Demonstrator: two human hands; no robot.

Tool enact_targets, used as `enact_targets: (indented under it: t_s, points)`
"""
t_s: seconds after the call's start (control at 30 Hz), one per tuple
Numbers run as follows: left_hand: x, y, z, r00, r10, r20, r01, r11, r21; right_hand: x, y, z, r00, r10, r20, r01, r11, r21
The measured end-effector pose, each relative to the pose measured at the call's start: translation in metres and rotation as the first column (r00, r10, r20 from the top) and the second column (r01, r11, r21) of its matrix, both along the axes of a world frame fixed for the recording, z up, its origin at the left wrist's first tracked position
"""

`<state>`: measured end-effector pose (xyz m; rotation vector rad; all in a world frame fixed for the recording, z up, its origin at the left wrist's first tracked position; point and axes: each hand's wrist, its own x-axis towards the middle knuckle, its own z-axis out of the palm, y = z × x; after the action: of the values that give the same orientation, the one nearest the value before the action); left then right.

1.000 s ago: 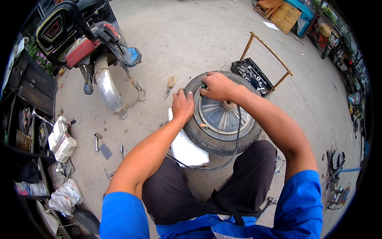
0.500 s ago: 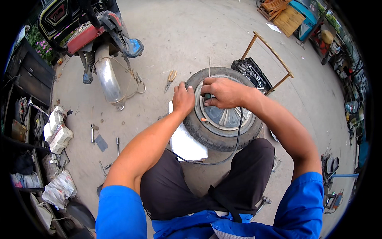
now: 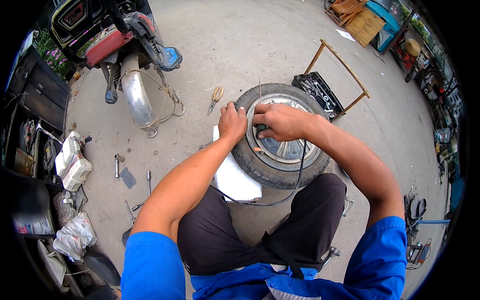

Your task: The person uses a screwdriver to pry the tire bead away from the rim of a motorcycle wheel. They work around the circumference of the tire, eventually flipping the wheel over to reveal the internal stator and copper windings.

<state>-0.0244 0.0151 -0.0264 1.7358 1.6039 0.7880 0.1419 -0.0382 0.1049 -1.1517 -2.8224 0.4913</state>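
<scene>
My left hand [image 3: 232, 121] grips the left edge of a black tyre [image 3: 272, 176] on a metal wheel with a spoked hub cover [image 3: 292, 149]. At the inner rim, my right hand [image 3: 280, 121] is closed round the dark green handle [image 3: 260, 131] of a tool, whose thin metal shaft [image 3: 260, 90] points away from me. A black cable [image 3: 300, 170] crosses the wheel and loops toward my knees. Under the tyre's near left side lies a white padded sheet [image 3: 235, 182]. Pliers [image 3: 215, 100] with yellowish handles lie left of the wheel.
A black toolbox [image 3: 320, 95] and wooden frame [image 3: 345, 65] stand behind the wheel. A scooter [image 3: 112, 47] with silver mudguard is at upper left. Sockets and wrenches [image 3: 148, 185] lie left, beside dark cabinets [image 3: 42, 95] and white foam [image 3: 72, 165]. Tools and parts [image 3: 415, 210] lie right.
My right hand has come a little toward me along the rim, and the tool's shaft has swung from leaning right to pointing straight away from me. My left hand still grips the tyre.
</scene>
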Motion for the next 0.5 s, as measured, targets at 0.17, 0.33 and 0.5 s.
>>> enact_targets:
  t_s: [0.17, 0.33, 0.5]
  points:
    - [0.000, 0.000, 0.001, 1.000, -0.007, -0.007, 0.007, 1.000, 0.004, 0.003, 0.001, -0.004, 1.000, 0.024, 0.014, -0.024, 1.000, 0.012]
    - [-0.001, -0.001, 0.001, 1.000, 0.003, 0.003, -0.003, 1.000, 0.011, 0.003, 0.000, -0.002, 0.988, 0.123, 0.088, -0.131, 0.987, 0.089]
    - [-0.001, 0.002, -0.005, 0.999, -0.019, 0.025, 0.019, 1.000, 0.023, -0.004, -0.001, -0.012, 0.975, 0.186, 0.122, -0.206, 0.962, 0.179]
